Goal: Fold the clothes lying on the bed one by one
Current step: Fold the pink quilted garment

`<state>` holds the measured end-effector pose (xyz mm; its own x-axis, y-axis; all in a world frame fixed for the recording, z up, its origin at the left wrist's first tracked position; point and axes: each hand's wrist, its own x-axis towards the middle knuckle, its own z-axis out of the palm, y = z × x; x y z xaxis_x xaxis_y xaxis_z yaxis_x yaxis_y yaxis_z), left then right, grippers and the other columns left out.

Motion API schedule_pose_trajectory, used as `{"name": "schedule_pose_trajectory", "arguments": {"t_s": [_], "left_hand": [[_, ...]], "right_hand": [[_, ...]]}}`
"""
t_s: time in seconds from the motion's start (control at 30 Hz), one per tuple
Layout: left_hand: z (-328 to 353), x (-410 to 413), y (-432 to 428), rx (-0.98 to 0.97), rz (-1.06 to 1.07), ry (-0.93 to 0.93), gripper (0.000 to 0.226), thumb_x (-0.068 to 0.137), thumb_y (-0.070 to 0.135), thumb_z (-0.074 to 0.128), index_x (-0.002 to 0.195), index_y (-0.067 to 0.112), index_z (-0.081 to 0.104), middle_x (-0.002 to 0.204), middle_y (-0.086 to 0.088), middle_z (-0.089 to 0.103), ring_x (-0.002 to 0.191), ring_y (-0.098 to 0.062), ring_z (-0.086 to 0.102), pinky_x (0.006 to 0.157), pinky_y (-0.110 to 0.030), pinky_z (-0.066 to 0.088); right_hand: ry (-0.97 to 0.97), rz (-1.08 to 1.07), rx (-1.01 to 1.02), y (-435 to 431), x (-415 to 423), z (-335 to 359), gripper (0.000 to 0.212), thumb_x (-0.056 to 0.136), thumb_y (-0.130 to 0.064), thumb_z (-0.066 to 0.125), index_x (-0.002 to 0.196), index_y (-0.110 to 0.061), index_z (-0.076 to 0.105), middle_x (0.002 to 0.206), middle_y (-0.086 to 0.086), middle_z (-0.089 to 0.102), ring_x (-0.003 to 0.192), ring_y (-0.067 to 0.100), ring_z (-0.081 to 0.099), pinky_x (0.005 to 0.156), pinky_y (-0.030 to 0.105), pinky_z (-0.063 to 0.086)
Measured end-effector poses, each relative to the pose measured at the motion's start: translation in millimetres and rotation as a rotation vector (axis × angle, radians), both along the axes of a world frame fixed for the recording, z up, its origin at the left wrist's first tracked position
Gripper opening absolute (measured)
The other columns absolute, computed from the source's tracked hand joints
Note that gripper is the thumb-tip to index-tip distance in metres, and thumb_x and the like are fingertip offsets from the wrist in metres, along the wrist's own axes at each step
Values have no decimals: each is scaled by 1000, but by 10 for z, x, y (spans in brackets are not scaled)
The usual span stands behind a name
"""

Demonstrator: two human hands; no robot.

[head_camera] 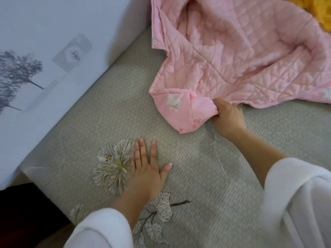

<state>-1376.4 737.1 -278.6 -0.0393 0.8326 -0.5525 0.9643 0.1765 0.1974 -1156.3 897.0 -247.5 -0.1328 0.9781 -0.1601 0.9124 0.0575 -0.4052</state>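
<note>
Right hand (228,119) fingers curled, pinching the near corner of the pink quilted garment (232,56), which lies rumpled on the bed (206,176) at the far right. Left hand (146,169) flat on the bedspread, fingers straight, slightly spread, beside a printed flower (112,165). Yellow fabric (315,9) at the top right corner.

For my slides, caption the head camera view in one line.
Right hand grips the edge of a pink quilted garment; left hand rests flat on the grey flowered bedspread.

The quilted jacket (241,56) is pink with small prints. The bed (197,176) is grey-green, striped, with pale flowers. Both sleeves (295,203) are white.
</note>
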Motion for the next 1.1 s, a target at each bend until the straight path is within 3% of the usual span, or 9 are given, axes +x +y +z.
{"name": "schedule_pose_trajectory", "arguments": {"t_s": [0.27, 0.37, 0.53, 0.63, 0.7, 0.8, 0.9, 1.0, 1.1], "left_hand": [[-97, -40, 21, 1, 9, -70, 82, 86, 73, 9, 132, 28, -41, 137, -7, -52, 116, -17, -58, 101, -37, -29], [-98, -118, 25, -50, -84, -1, 83, 84, 75, 7, 131, 28, -44, 135, -9, -53, 117, -21, -54, 102, -38, -27], [40, -294, -311, -44, -191, -38, 74, 97, 55, 25, 148, 27, -21, 151, -7, -36, 133, -18, -39, 110, -38, -19], [317, -128, -474, -25, 190, -396, 48, 100, 26, 37, 146, 14, 34, 156, -15, 21, 141, -27, 22, 109, -42, 24], [535, 36, -608, -28, 620, -770, 26, 95, 24, 41, 104, 13, 63, 112, -14, 60, 100, -25, 53, 76, -36, 39], [755, 248, -848, -143, 1047, -1147, 26, 91, 37, 42, 85, 15, 55, 81, -6, 55, 72, -21, 51, 60, -30, 36], [780, 462, -1047, -273, 1159, -1211, 22, 88, 40, 49, 81, 19, 54, 72, -1, 51, 65, -17, 49, 61, -29, 40], [747, 622, -1154, -331, 1098, -1171, 18, 90, 34, 54, 92, 19, 63, 88, -5, 64, 80, -21, 60, 72, -34, 48], [664, 679, -1204, -310, 1021, -1090, 35, 90, 26, 58, 121, 10, 61, 117, -11, 66, 107, -28, 61, 95, -42, 46]], "right_hand": [[-42, -162, -102, -1038, 471, 72, 23, 90, -18, 51, 107, -12, 36, 64, -2, 49, 62, 28, 55, 46, 28, 25], [-42, -267, -167, -1714, 688, 104, 36, 91, -21, 53, 123, -16, 38, 72, -3, 55, 57, 15, 44, 50, 27, 28], [-7, -338, -349, -2778, 878, 279, 45, 92, -27, 55, 134, -22, 41, 104, 9, 66, 92, 31, 62, 74, 34, 44], [9, -339, -455, -3315, 893, 362, 36, 90, -29, 55, 124, -23, 49, 106, 6, 68, 98, 30, 64, 77, 33, 48], [36, -333, -522, -3635, 930, 422, 31, 88, -28, 56, 119, -26, 56, 109, 3, 69, 99, 27, 64, 82, 35, 50], [58, -339, -604, -4086, 1086, 515, 37, 86, -15, 55, 118, -30, 66, 115, 2, 67, 102, 22, 63, 86, 27, 48], [-112, -355, -672, -4461, 1317, 578, 45, 87, -11, 48, 123, -34, 63, 123, 4, 60, 110, 22, 58, 84, 21, 41], [-315, -377, -776, -4723, 1546, 660, 46, 86, -14, 47, 120, -41, 64, 125, -3, 61, 117, 18, 56, 93, 25, 41], [-136, -470, -850, -4874, 1731, 715, 36, 81, -11, 57, 105, -31, 74, 109, -5, 71, 104, 14, 63, 85, 22, 47]]}}
